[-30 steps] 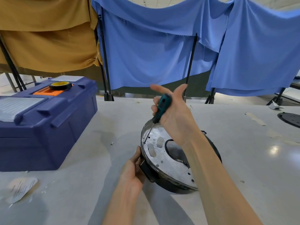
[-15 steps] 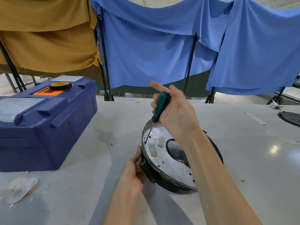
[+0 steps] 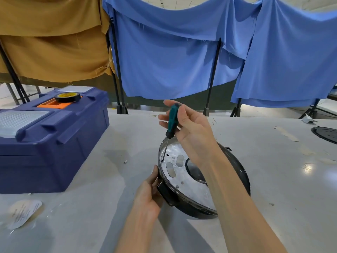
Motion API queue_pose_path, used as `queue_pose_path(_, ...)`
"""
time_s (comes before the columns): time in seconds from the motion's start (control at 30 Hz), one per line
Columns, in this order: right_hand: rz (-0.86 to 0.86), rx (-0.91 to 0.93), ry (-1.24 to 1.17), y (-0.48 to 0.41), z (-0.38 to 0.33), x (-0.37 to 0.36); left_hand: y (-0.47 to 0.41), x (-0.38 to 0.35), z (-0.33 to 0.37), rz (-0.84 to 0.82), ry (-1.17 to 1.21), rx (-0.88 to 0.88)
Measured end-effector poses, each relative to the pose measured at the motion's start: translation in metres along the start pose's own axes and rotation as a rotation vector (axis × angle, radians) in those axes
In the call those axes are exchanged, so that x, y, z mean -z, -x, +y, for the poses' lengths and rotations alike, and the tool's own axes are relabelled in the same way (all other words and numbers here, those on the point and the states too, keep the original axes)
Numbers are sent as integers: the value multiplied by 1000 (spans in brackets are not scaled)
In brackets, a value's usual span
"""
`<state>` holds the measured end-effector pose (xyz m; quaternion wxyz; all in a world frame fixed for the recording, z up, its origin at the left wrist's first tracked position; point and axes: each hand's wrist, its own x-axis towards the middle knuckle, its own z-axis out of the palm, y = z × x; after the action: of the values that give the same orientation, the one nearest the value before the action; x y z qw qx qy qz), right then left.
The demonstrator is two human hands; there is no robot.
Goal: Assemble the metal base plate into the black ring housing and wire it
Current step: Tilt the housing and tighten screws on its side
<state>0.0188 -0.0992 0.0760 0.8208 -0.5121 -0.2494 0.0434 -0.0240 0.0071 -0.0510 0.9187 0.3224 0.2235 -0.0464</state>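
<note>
Round shiny metal base plate [image 3: 184,178] sits in the black ring housing [image 3: 191,209] on the grey table [image 3: 273,179] — right hand [image 3: 193,128] clamped on a teal-handled screwdriver [image 3: 172,121] at a rim hole, left hand [image 3: 149,194] gripping the housing edge — fastening likely underway, no wiring seen.

The plate [image 3: 189,181] is bare, shiny metal with dull patches. The ring [image 3: 240,178] is glossy black. The screwdriver [image 3: 171,123] has a matt teal handle and a thin steel shaft. The toolbox [image 3: 54,143] is matt blue plastic. The table [image 3: 273,179] is smooth, pale and faintly reflective. The curtains [image 3: 164,61] are soft cloth.
</note>
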Motion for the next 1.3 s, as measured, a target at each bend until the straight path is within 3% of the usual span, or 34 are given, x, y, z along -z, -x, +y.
queue_pose_path(0.17,162,133,120,1,1,3,-1,1,-1,9,11,8)
queue_pose_path(0.27,163,211,313,5,6,8,0,0,-1,20,20,18)
queue_pose_path(0.53,136,-19,167,8,3,11,3,-3,-2,-10,52,1)
queue_pose_path(0.63,136,36,321,12,1,17,5,-8,-2,1,67,-6)
queue_pose_path(0.73,263,110,369,14,-2,23,8,-15,-1,-9,52,-7)
queue_pose_path(0.87,396,160,279,15,-13,31,17,-28,6,-55,46,-41)
queue_pose_path(1.0,576,150,12,18,-28,41,32,-50,28,-145,19,-178)
queue_pose_path(1.2,636,-65,-178,32,-13,60,48,-68,56,-133,-162,-477)
queue_pose_path(1.3,575,-244,-333,42,2,71,53,-73,60,-158,-295,-555)
